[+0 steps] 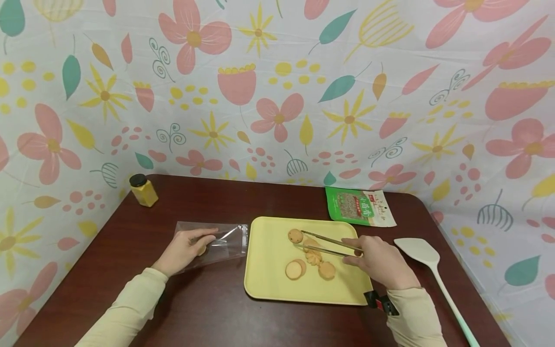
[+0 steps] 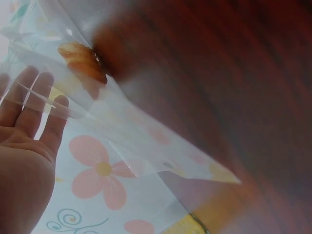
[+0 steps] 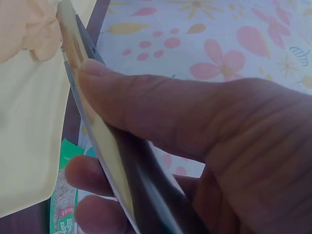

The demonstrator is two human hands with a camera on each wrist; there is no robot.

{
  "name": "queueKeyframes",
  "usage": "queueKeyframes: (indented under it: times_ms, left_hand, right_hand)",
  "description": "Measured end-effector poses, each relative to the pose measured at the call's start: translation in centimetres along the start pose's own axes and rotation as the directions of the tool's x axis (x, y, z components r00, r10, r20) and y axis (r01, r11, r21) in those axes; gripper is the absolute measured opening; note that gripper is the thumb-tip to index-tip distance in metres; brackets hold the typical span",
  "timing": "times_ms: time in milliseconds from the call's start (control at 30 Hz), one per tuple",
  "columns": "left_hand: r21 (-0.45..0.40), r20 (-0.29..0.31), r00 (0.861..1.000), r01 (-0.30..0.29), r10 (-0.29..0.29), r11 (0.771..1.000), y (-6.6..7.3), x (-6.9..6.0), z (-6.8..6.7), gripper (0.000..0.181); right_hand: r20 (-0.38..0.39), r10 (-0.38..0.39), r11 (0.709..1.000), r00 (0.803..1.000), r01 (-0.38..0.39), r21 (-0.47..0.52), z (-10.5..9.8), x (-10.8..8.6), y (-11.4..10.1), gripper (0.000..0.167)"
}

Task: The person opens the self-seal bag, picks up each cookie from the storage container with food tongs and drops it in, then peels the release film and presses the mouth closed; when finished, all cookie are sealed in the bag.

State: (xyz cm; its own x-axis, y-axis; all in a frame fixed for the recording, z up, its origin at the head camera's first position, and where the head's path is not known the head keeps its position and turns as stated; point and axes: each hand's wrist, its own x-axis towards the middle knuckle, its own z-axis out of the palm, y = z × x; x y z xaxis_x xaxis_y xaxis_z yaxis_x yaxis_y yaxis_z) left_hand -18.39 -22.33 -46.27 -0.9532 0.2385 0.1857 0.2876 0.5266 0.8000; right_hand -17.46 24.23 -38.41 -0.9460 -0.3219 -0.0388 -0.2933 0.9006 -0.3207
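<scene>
In the head view my left hand (image 1: 187,249) holds a clear plastic bag (image 1: 231,243) just left of a yellow tray (image 1: 264,279). A golden-brown ridged cookie (image 2: 83,61) shows at the film in the left wrist view. My right hand (image 1: 381,260) grips metal tongs (image 1: 331,241) over the tray, thumb on one side. Their arms are spread, the tips near a round speckled cookie (image 1: 296,236); contact is unclear. Below lie a ridged cookie (image 1: 313,258), a round cookie (image 1: 327,270) and an overlapping pair of cookies (image 1: 294,270).
A jar with a black lid (image 1: 145,192) stands at the back left of the dark wooden table (image 1: 208,308). A green and white packet (image 1: 360,207) lies behind the tray. On the right rests a spatula (image 1: 427,255). Flowered cloth (image 1: 277,96) hangs behind the table.
</scene>
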Motion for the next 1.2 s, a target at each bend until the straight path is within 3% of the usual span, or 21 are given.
queueKeyframes:
  times_ms: [600,867,1200]
  left_hand:
    - [0.011,-0.012,1.0,-0.024,0.024,1.0,-0.13,-0.05,-0.05,0.034]
    - [-0.013,-0.008,1.0,-0.014,0.013,1.0,0.03,-0.1,0.08,0.031]
    - [-0.001,-0.002,1.0,0.001,-0.001,1.0,0.34,-0.14,0.07,0.032]
  right_hand:
    - [0.056,0.017,0.999,0.998,-0.018,0.026,0.31,0.05,-0.2,0.046]
    - [0.021,-0.012,1.0,1.0,0.013,-0.006,0.11,0.05,-0.14,0.03]
    - [-0.01,-0.043,0.998,0.999,0.043,-0.041,0.07,-0.09,-0.04,0.03]
